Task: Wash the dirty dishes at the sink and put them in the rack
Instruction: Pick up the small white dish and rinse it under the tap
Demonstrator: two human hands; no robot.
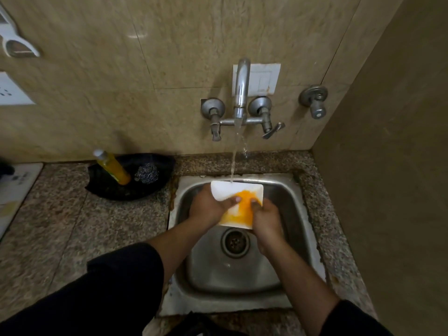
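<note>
A white square dish [226,189] smeared with orange-yellow residue is held over the steel sink [286,197], tilted toward me. My left hand [208,208] grips its left edge, thumb lying across the stained inside. My right hand [265,220] grips the right front corner, thumb on the orange smear. Water runs from the wall tap [241,90] and strikes the dish's far rim. The drain [234,241] lies just below the dish.
On the granite counter left of the sink sits a black tray [116,190] holding a yellow soap bottle [112,167] and a steel scrubber [147,174]. A beige wall closes off the right side. A white appliance [14,187] lies at the far left.
</note>
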